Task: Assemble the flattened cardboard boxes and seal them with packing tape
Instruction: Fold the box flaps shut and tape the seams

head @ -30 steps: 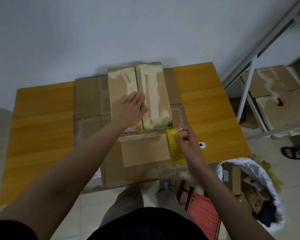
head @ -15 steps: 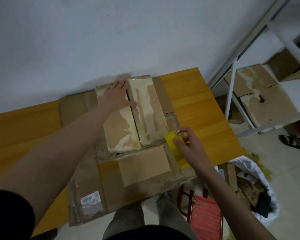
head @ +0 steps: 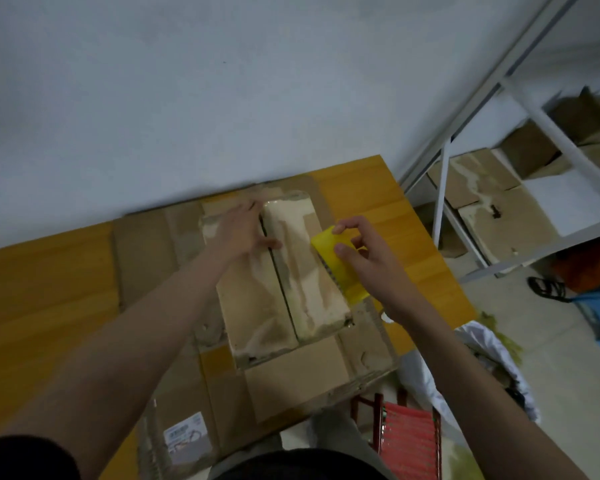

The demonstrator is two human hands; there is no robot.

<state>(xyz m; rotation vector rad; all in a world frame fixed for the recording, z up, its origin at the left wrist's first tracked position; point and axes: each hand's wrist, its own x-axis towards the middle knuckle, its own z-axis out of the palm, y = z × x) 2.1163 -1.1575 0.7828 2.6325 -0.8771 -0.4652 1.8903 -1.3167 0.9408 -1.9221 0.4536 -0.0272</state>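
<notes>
Nearest the camera, a flattened cardboard sheet [head: 194, 403] bearing a white printed label [head: 187, 439] overhangs the near edge of the orange wooden tabletop [head: 42, 289]. A red woven stool [head: 407, 439] stands on the floor just below that edge, with a white bag of scraps [head: 482, 358] beside it to the right.

Further in, an assembled cardboard box [head: 281, 271] sits on top of more flattened cardboard [head: 142, 251]. Its two top flaps are folded shut and meet along a dark centre seam that runs away from the person; pale patches of torn paper mark both flaps.

The right hand [head: 364, 261] holds a yellow tape dispenser [head: 340, 265] at the box's right edge, the thumb and fingers [head: 343, 226] curled round its body and clamped on it, its toothed edge toward the right flap. Whether any tape touches the box cannot be told.

The left hand [head: 239, 230] lies flat on the far end of the left flap, fingers spread and straight, pressing down, with the thumb reaching across the seam onto the right flap.

Beyond the tabletop is a plain white wall. To the far right stands a white metal shelving rack [head: 465, 133] with more cardboard boxes [head: 492, 209] stored on it.
</notes>
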